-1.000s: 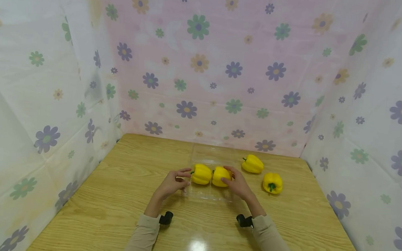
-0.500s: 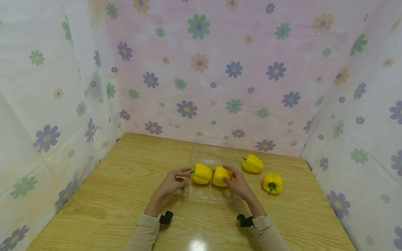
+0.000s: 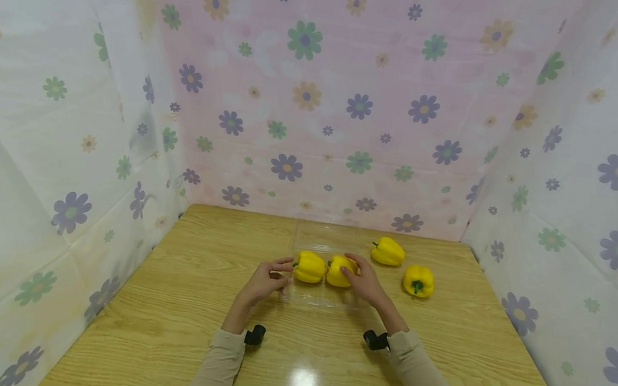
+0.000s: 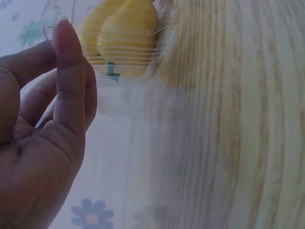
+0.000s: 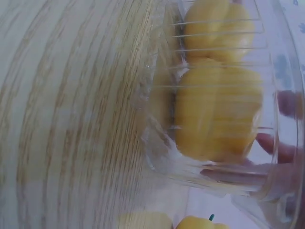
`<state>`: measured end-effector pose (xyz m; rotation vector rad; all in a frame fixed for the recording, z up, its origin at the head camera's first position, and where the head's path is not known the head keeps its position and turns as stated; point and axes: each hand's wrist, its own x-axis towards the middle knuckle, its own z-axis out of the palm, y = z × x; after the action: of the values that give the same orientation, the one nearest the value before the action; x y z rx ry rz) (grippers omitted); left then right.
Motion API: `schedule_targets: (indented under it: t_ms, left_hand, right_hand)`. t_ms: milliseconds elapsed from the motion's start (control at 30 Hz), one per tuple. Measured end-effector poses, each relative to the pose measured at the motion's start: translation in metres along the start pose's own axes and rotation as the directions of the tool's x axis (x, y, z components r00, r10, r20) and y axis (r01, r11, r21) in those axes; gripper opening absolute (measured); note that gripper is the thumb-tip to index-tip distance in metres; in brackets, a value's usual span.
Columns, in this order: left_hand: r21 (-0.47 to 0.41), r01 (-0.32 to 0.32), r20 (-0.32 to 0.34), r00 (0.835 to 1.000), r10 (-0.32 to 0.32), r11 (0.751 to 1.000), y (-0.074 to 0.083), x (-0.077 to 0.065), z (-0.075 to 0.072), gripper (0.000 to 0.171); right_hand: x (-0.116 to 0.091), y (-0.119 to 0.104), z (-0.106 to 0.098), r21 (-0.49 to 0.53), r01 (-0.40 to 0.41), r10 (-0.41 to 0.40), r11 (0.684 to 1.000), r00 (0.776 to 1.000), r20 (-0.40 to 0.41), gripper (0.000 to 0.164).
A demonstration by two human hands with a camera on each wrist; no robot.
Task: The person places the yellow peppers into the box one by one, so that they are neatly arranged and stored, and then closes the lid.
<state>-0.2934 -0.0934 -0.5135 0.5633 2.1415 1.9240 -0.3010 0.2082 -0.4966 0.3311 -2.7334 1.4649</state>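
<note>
In the head view a clear plastic clamshell box lies on the table, its lid folded back behind it. Two yellow bell peppers sit in it side by side, a left pepper and a right pepper. My right hand grips the right pepper between thumb and fingers. Seen by the right wrist camera, that pepper shows through the clear wall, with fingers beside it. My left hand pinches the box's left rim; the left wrist view shows the thumb and fingers of this hand at the clear edge.
Two more yellow bell peppers lie on the wooden table right of the box: a farther pepper and a nearer pepper with its stem toward me. A flowered cloth encloses the back and both sides.
Both hands stay nearly still, the left at the box's rim and the right on the right pepper. The fingers of the right hand shift only slightly on it.
</note>
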Motion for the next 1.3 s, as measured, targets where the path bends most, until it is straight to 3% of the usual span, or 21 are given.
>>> schedule_targets:
  t_ms: [433, 667, 800, 1000, 1300]
  left_hand:
    - [0.003, -0.003, -0.001, 1.0, 0.003, 1.0, -0.001, 0.0, -0.001, 0.037]
    - [0.01, -0.012, -0.004, 1.0, 0.012, 1.0, -0.002, 0.0, 0.0, 0.036]
    - [0.01, -0.019, 0.0, 1.0, 0.019, 1.0, -0.003, 0.001, 0.0, 0.036]
    - [0.009, -0.03, 0.012, 0.999, 0.029, 1.0, -0.003, 0.002, 0.0, 0.037]
    - [-0.006, -0.014, -0.001, 1.0, 0.014, 1.0, -0.001, 0.002, 0.0, 0.037]
  right_hand:
    - [-0.007, -0.004, -0.001, 0.08, -0.019, 0.024, 0.997, 0.998, -0.053, 0.048]
    - [-0.012, -0.001, -0.013, 0.154, 0.115, -0.094, 0.981, 0.986, -0.141, 0.041]
    - [-0.013, 0.001, -0.024, 0.159, 0.151, -0.119, 0.976, 0.973, -0.196, 0.04]
    - [-0.015, 0.007, -0.035, 0.193, 0.105, -0.055, 0.976, 0.967, -0.247, 0.042]
    - [-0.02, 0.031, -0.043, 0.332, 0.118, -0.013, 0.936, 0.953, -0.303, 0.043]
